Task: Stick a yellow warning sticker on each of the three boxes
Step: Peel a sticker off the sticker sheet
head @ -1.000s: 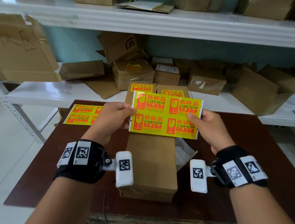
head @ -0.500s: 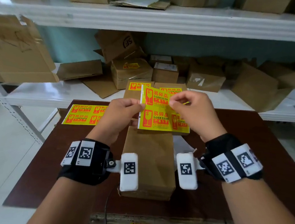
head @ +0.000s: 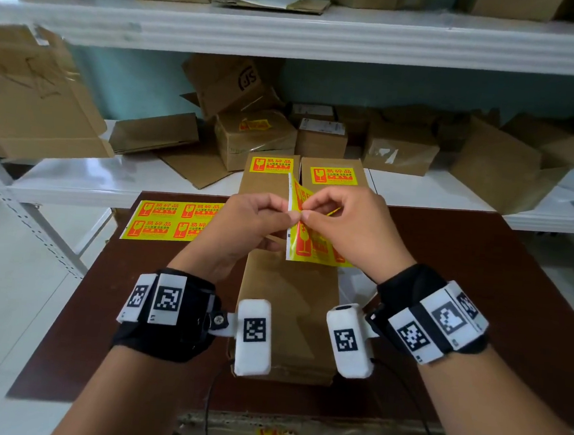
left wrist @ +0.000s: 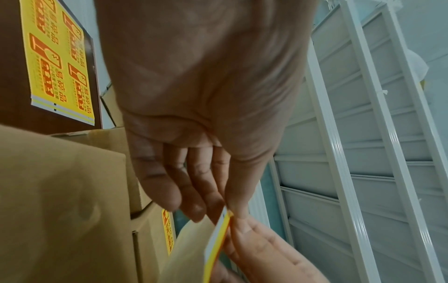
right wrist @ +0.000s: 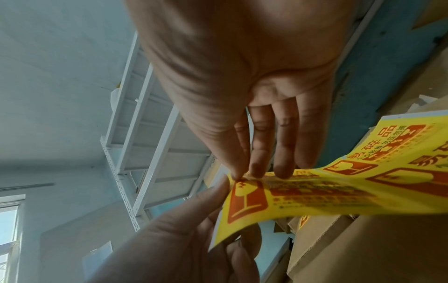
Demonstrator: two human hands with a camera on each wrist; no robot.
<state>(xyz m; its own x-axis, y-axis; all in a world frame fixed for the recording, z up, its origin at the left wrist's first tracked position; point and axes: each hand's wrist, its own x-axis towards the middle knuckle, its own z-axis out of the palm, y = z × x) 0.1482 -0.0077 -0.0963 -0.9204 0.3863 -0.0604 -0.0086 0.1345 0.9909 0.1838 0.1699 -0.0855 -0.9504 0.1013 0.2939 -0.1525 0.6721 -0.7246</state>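
Nearest us, the third box [head: 286,315] lies on the surface by its near edge, its top bare of any sticker. Just above its far end we hold the sticker sheet [head: 311,245] in both hands. A second ago we held it flat and wide by its two side edges; now our right hand [head: 353,233] has crossed to meet the left, and the sheet hangs folded between them. Our left hand [head: 247,228] pinches the sheet's white backing edge between thumb and fingertips, while the right thumb and forefinger pinch a yellow corner beside it. We judge that a sticker is being peeled off for the bare box. Further along, near the left edge, a spare sheet [head: 172,220] lies flat. At the far edge stand two boxes [head: 302,180], each already wearing a yellow sticker, so one remains.
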